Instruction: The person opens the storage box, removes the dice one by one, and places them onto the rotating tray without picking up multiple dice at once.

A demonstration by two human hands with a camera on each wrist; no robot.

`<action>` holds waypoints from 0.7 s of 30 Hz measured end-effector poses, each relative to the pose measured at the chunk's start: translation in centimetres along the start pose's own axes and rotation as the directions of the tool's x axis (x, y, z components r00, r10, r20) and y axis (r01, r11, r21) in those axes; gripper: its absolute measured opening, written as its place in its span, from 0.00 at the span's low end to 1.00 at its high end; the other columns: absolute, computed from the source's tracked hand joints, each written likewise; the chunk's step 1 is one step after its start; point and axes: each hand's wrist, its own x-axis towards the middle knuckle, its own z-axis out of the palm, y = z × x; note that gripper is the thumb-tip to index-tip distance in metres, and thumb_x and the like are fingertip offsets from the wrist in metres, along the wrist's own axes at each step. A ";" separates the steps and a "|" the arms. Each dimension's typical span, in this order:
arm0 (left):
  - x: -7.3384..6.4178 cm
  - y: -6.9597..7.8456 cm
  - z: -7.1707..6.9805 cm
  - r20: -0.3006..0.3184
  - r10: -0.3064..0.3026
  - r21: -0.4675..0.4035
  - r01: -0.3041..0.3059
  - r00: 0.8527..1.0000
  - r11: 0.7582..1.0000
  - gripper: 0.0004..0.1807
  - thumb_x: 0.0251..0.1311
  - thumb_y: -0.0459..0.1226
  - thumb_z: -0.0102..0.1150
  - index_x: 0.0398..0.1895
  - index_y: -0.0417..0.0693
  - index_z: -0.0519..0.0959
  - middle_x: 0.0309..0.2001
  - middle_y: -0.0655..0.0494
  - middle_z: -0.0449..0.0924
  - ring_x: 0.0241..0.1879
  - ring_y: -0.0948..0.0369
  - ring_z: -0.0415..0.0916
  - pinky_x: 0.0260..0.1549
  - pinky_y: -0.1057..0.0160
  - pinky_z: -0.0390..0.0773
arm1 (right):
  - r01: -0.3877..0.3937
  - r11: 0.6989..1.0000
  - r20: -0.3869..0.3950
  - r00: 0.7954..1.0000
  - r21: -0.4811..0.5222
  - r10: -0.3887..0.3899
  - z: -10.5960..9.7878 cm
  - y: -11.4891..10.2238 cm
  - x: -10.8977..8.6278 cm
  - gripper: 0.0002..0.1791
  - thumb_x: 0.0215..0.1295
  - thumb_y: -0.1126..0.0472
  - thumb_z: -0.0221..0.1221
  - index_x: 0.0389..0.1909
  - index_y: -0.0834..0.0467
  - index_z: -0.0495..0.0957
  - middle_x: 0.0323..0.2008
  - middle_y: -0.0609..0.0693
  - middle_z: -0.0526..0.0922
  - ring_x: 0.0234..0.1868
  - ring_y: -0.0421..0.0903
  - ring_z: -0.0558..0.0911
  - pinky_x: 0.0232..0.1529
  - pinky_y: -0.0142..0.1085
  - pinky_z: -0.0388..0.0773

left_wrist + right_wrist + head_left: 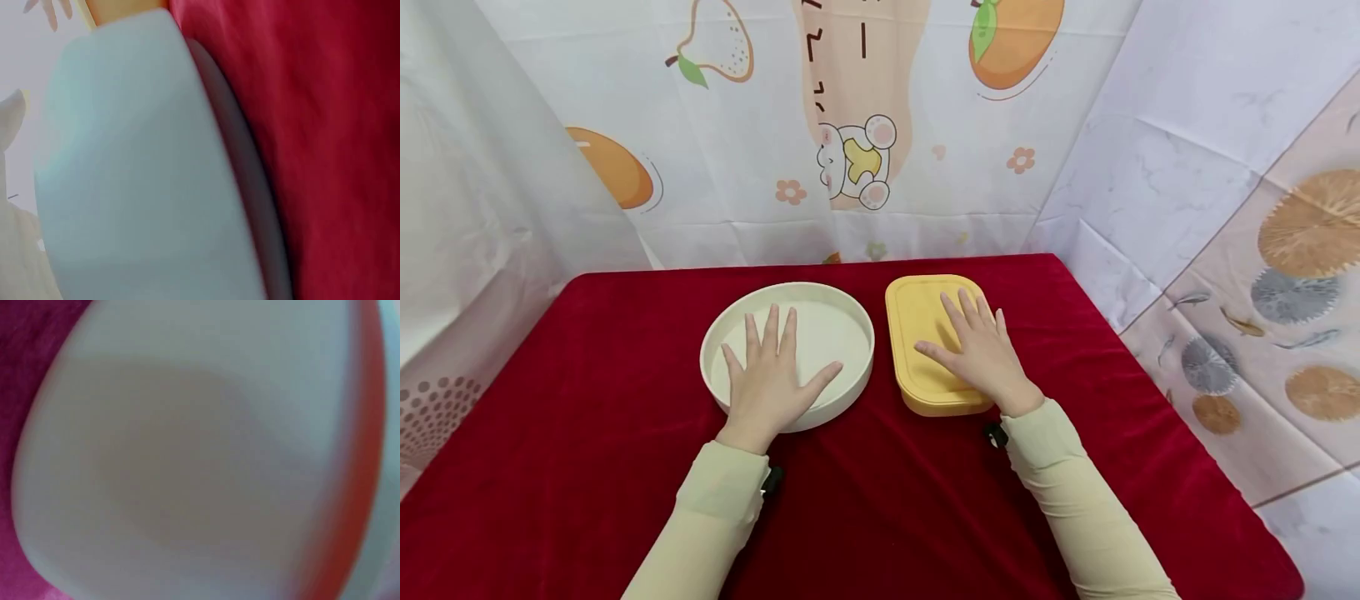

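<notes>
Red cloth (880,508), curtain (737,158) — fingers (771,332) over tray (835,342), box (916,312)

Left grip (766,382), right grip (987,354) splayed, seemingly palm-down.

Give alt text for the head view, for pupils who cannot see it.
A person's spread left hand is over a round cream tray, the right hand over a yellow box. Red cloth lies beneath; a printed curtain hangs behind.

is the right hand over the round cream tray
No, the right hand is over the yellow box; the left hand is over the round tray.
</notes>
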 end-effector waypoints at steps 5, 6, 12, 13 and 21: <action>0.0 1.0 0.1 -0.029 0.017 -0.071 -0.019 0.999 0.997 0.59 0.57 0.75 0.43 0.81 0.50 0.42 0.81 0.48 0.39 0.79 0.41 0.27 0.68 0.25 0.33 | 0.011 0.998 -0.007 1.000 0.061 -0.011 -0.3 -0.1 -0.2 0.51 0.65 0.28 0.51 0.80 0.51 0.48 0.80 0.58 0.45 0.80 0.61 0.40 0.77 0.61 0.32; 0.0 1.2 0.2 -0.035 0.019 -0.084 -0.022 0.999 0.996 0.59 0.57 0.75 0.44 0.81 0.49 0.43 0.81 0.48 0.40 0.79 0.42 0.28 0.69 0.25 0.33 | 0.012 0.997 -0.008 1.000 0.076 -0.011 -0.3 -0.2 -0.2 0.51 0.65 0.28 0.51 0.79 0.51 0.48 0.79 0.58 0.45 0.80 0.61 0.40 0.77 0.60 0.31; 0.2 2.4 0.5 -0.055 0.036 -0.154 -0.044 0.998 0.987 0.57 0.59 0.70 0.49 0.80 0.45 0.45 0.80 0.48 0.44 0.79 0.43 0.31 0.71 0.28 0.35 | 0.020 0.989 -0.034 0.999 0.146 -0.015 -0.5 -0.4 -0.5 0.50 0.65 0.28 0.51 0.79 0.53 0.50 0.79 0.57 0.49 0.80 0.59 0.42 0.78 0.59 0.34; 0.2 2.6 0.6 -0.058 0.042 -0.163 -0.051 0.997 0.985 0.56 0.60 0.69 0.50 0.80 0.44 0.46 0.80 0.48 0.44 0.79 0.43 0.31 0.71 0.29 0.36 | 0.023 0.987 -0.039 0.999 0.160 -0.016 -0.5 -0.5 -0.5 0.50 0.65 0.28 0.52 0.79 0.53 0.51 0.79 0.57 0.49 0.80 0.60 0.43 0.78 0.59 0.34; -0.2 4.7 1.3 -0.091 0.099 -0.269 -0.121 0.991 0.956 0.51 0.63 0.65 0.51 0.79 0.43 0.51 0.79 0.49 0.51 0.80 0.46 0.37 0.73 0.33 0.38 | 0.038 0.970 -0.058 0.998 0.241 -0.024 -0.5 -1.1 -1.0 0.47 0.65 0.31 0.55 0.77 0.54 0.57 0.77 0.57 0.55 0.79 0.61 0.46 0.79 0.55 0.38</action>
